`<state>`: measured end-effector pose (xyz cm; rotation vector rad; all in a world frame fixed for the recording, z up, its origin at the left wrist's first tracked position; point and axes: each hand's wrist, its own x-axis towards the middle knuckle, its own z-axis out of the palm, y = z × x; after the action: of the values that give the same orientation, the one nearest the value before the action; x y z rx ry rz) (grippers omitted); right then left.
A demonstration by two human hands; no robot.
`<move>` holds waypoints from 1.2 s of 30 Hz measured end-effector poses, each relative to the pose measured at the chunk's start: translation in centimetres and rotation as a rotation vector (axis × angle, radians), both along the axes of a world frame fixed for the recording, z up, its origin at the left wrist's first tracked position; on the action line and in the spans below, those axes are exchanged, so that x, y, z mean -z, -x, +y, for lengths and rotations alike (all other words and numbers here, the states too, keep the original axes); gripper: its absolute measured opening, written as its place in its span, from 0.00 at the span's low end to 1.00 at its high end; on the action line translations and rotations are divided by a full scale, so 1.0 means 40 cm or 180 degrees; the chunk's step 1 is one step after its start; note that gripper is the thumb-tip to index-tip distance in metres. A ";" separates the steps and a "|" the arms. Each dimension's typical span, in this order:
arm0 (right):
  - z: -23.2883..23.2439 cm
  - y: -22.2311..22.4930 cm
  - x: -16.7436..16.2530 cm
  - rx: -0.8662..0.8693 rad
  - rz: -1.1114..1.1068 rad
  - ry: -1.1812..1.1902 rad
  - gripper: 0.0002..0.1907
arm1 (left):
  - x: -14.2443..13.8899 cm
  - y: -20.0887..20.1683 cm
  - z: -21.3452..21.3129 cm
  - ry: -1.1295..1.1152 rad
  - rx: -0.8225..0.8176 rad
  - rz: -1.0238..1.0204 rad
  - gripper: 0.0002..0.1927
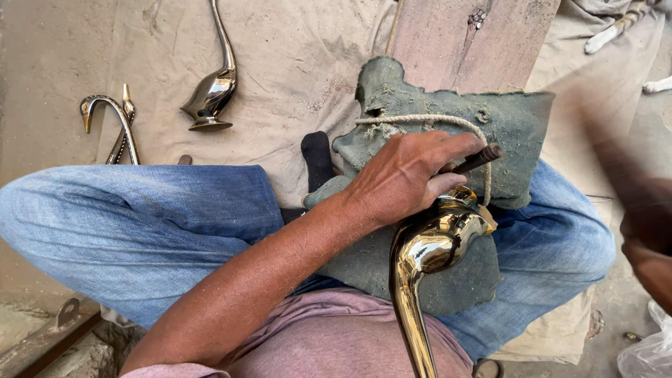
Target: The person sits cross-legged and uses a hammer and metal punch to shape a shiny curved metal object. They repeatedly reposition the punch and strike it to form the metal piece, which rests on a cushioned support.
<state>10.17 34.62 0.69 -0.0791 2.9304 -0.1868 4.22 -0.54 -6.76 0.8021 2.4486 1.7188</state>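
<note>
My left hand (406, 175) grips a dark rod-shaped tool (479, 159) and presses down on a shiny brass swan figure (430, 245). The swan lies on a green cloth (490, 119) tied with cord (420, 120) over a wooden block, between my jeans-clad knees. Its long neck (413, 322) points toward my body. My right hand (647, 224) is a motion-blurred shape at the right edge; whether it holds anything cannot be made out.
A finished brass swan (212, 91) stands on the beige sheet (161, 49) at upper left. Two curved swan-neck pieces (112, 119) lie further left. A wooden plank (469, 42) runs up behind the cloth. A plastic bag (647, 353) sits at lower right.
</note>
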 end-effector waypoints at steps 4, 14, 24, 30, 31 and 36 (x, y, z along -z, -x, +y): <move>0.001 0.003 -0.001 0.0043 -0.0001 -0.0026 0.23 | -0.005 -0.005 -0.009 -0.0287 -0.0096 0.0166 0.23; 0.020 -0.009 -0.019 -0.0301 0.0046 -0.0128 0.24 | 0.014 -0.029 -0.027 -0.0230 -0.0096 0.0263 0.21; 0.018 -0.050 -0.026 -0.0051 -0.0058 -0.0417 0.20 | 0.017 -0.029 -0.033 -0.0443 -0.0255 0.0117 0.19; 0.031 -0.043 -0.002 -0.0137 -0.0492 -0.1473 0.18 | -0.006 -0.043 -0.070 -0.0887 -0.0500 -0.0131 0.20; 0.032 -0.035 0.009 -0.0584 -0.0982 -0.2627 0.18 | -0.006 -0.039 -0.064 -0.0837 -0.0434 -0.0144 0.20; 0.028 -0.017 0.026 -0.4549 -0.1854 -0.6755 0.17 | 0.008 -0.028 -0.042 -0.0385 -0.0154 -0.0050 0.22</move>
<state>10.85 35.74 -0.37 -1.1615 0.7125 2.1511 5.35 -2.21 -7.09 0.7427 2.3926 1.8984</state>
